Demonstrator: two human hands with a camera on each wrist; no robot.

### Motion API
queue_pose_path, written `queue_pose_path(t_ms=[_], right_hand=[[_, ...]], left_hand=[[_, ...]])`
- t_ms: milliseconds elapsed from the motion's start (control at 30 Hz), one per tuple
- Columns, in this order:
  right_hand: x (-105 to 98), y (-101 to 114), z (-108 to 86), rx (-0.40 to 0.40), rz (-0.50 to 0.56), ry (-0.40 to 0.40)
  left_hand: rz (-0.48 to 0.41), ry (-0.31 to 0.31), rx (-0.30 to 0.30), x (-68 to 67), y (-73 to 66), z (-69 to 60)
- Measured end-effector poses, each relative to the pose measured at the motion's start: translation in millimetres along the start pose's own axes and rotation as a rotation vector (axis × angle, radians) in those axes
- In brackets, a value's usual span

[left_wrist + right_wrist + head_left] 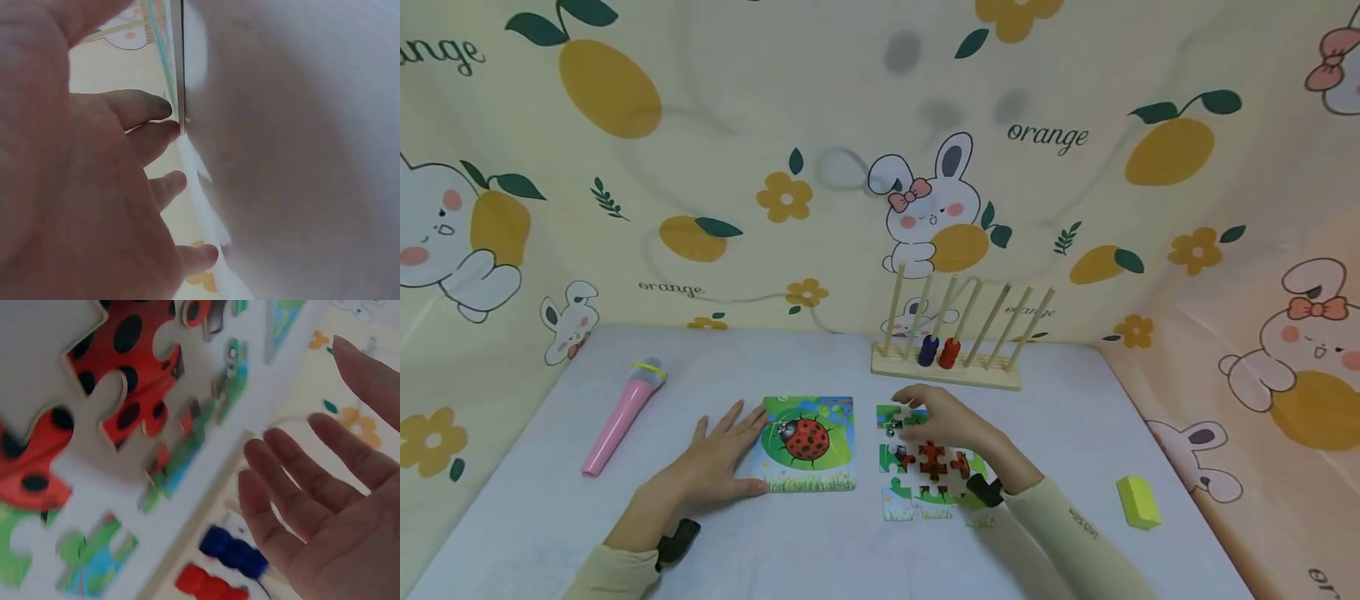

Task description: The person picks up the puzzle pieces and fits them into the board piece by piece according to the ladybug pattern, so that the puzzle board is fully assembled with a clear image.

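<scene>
A square ladybug picture board [837, 421] lies on the white table. My left hand [718, 462] rests at its left edge, with fingers spread and the thumb near the lower corner; in the left wrist view, fingertips meet the board's edge [179, 69]. To the right of the board lie several loose jigsaw pieces, among them a red spotted piece [932, 460] and a grass piece [897, 505]. Over the upper pieces hovers my right hand [951, 421], its fingers loosely bent. The right wrist view shows nothing between those fingers, with the red spotted piece [128, 359] beside them.
Behind the pieces stands a wooden peg rack [947, 377] with dark blue beads [928, 351] and red beads [950, 353]. A pink toy microphone [621, 423] lies at the left. At the far right is a yellow-green block [1138, 502]. A printed cloth backdrop [737, 167] rises behind the table.
</scene>
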State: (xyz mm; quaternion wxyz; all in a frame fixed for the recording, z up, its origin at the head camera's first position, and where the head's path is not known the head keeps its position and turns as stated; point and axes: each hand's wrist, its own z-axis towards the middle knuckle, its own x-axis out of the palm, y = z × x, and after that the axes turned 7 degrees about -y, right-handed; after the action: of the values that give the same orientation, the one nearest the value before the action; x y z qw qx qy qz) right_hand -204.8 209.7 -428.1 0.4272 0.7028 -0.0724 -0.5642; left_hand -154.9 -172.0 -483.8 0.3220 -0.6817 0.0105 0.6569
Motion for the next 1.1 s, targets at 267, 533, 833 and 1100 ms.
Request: queue_pose_path(t_ms=[267, 533, 833, 1100], right_hand=[[14, -10, 30.1, 0.023, 0.099, -0.015], [25, -14, 41.7, 0.101, -0.068, -0.020], [32, -11, 42.9, 0.138, -0.138, -0.039], [32, -14, 43.3, 0.098, -0.164, -0.036]], left_hand=[[-0.036, 0.008, -0.018, 2.3, 9.6, 1.8], [-0.062, -0.008, -0.008, 5.3, 15.7, 3.7], [-0.087, -0.028, -0.001, 5.1, 16.0, 5.6], [-0.114, -0.040, 0.004, 7.1, 19.0, 5.1]])
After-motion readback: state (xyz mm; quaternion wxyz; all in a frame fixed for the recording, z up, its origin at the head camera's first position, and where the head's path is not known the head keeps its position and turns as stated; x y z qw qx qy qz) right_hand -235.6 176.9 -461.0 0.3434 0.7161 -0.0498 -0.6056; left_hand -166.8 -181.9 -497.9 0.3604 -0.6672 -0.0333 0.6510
